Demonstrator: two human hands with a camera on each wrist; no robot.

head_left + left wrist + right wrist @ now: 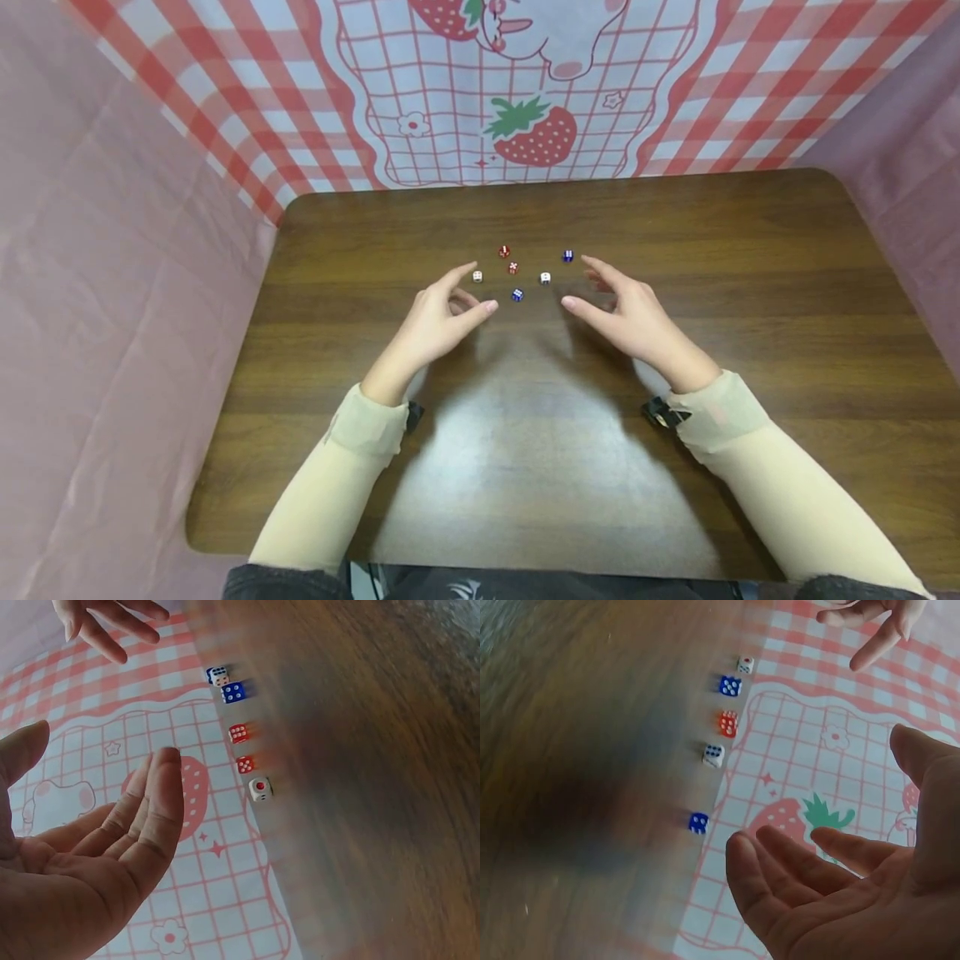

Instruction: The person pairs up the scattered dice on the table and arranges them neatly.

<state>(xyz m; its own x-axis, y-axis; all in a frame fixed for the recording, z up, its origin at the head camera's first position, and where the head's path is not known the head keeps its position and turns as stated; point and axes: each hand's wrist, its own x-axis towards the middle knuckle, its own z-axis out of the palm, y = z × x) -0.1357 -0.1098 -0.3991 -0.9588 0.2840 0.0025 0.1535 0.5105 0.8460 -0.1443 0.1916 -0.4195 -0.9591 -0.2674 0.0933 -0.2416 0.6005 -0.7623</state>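
Several small dice lie loosely spread on the brown table (480, 467). Two are red: the farther red die (504, 251) and the nearer red die (513, 268). A white die (477, 277) sits close to the fingertips of my left hand (442, 321), and another white die (545, 278) lies right of the middle. One blue die (517, 295) is nearest to me; a second blue die (567, 256) is beside the fingertips of my right hand (633, 321). Both hands hover with relaxed, parted fingers and hold nothing. In the left wrist view the left palm (67, 900) faces the dice.
A red-and-white checked cloth (525, 100) with strawberry prints hangs along the table's far edge. Pink fabric (97, 292) covers the left side, with more pink fabric (900, 167) at the right. Dark straps (663, 412) show at the wrists.
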